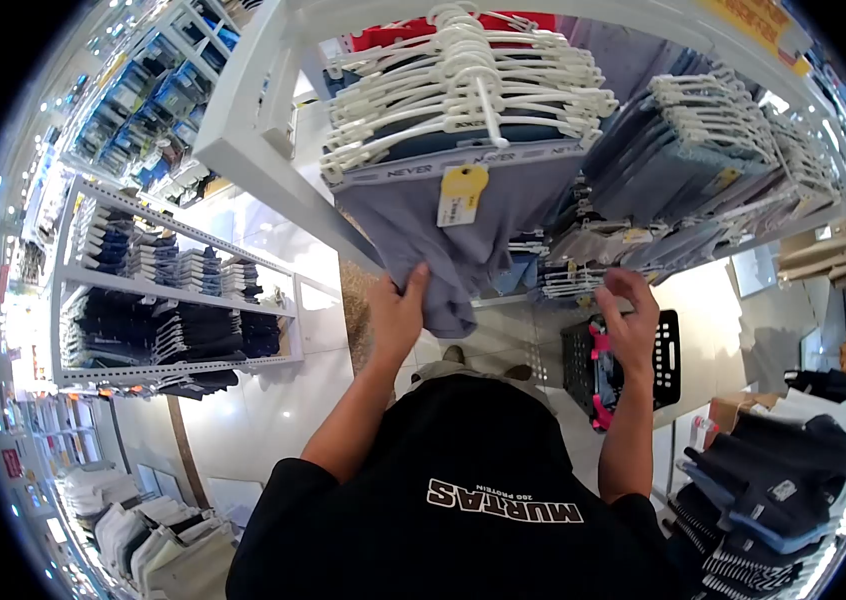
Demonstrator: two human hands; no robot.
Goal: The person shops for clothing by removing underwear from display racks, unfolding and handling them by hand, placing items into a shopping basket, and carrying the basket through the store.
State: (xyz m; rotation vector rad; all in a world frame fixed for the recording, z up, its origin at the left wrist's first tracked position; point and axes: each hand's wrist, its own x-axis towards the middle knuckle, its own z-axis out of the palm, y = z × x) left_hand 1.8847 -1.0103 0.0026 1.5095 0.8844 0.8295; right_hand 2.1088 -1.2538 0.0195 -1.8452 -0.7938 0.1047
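Note:
Grey-purple shorts point(423, 215) with a "NEVER" waistband hang at the front of a rail, clipped to a white plastic hanger. A yellow and white price tag point(461, 195) dangles from the waistband. My left hand point(398, 315) grips the lower left leg of the shorts, thumb in front and the other fingers hidden behind the cloth. Many more white hangers point(468, 75) are packed closely behind this pair. My right hand point(631, 320) is raised to the right of the shorts, its fingers loosely bent and apart with nothing visible between them.
Below my right hand, a black shopping basket point(667, 355) with pink parts stands on the tiled floor. More hung garments point(683, 150) fill the rack to the right. A white-framed rack point(178, 290) stands at left, and folded dark shirts point(778, 470) lie at lower right.

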